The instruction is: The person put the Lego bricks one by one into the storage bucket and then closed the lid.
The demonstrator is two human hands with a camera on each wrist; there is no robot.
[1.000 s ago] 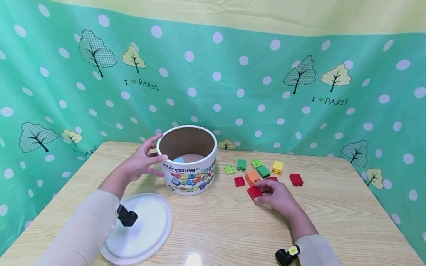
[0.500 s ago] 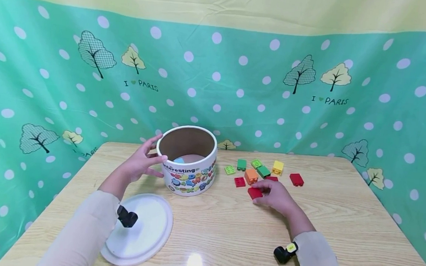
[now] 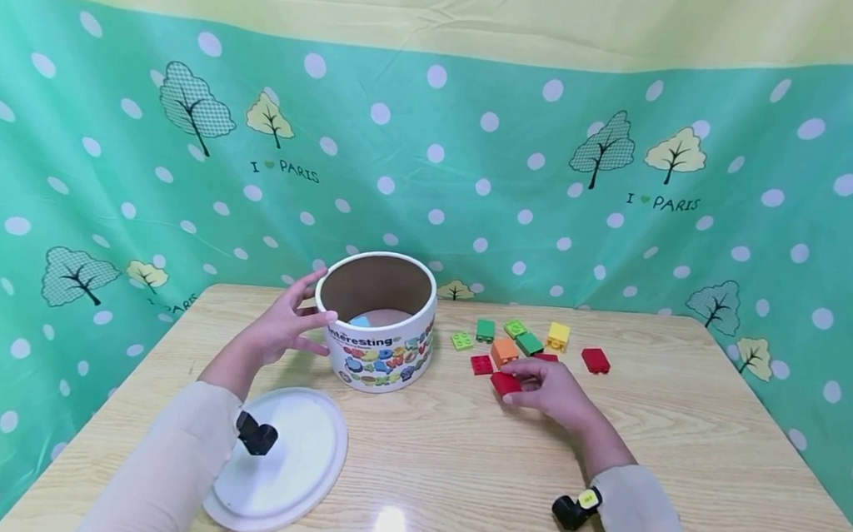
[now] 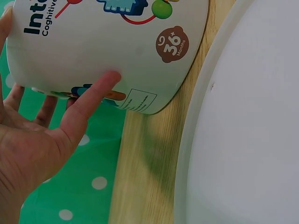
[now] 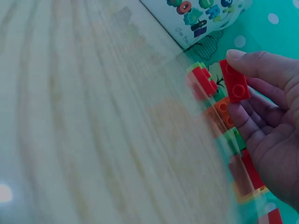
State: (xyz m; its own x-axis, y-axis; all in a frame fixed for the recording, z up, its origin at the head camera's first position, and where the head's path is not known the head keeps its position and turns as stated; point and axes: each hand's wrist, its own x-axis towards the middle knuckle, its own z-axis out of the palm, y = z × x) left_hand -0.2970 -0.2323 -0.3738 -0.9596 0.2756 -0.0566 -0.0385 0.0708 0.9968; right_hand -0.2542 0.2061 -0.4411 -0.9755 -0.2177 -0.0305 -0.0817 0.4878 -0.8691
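Note:
My right hand (image 3: 555, 393) pinches a red toy brick (image 5: 233, 81) between thumb and fingers, with its round studs showing in the right wrist view. In the head view it is just in front of an orange brick (image 3: 505, 353). A flat red brick (image 3: 481, 365) lies to the left of it. My left hand (image 3: 282, 326) rests against the left side of a white printed bucket (image 3: 382, 354), fingers spread and mostly straight. One fingertip touches the bucket wall in the left wrist view. Inside the bucket a light blue piece (image 3: 359, 321) shows.
A round white lid (image 3: 291, 456) lies on the wooden table (image 3: 439, 484) under my left forearm. Behind the right hand are green bricks (image 3: 485, 331), a yellow brick (image 3: 558, 336) and another red brick (image 3: 595, 360). A patterned green curtain (image 3: 430, 216) stands behind the table.
The right hand has shifted slightly left with the red brick, which has turned a little. The left hand stays at the bucket.

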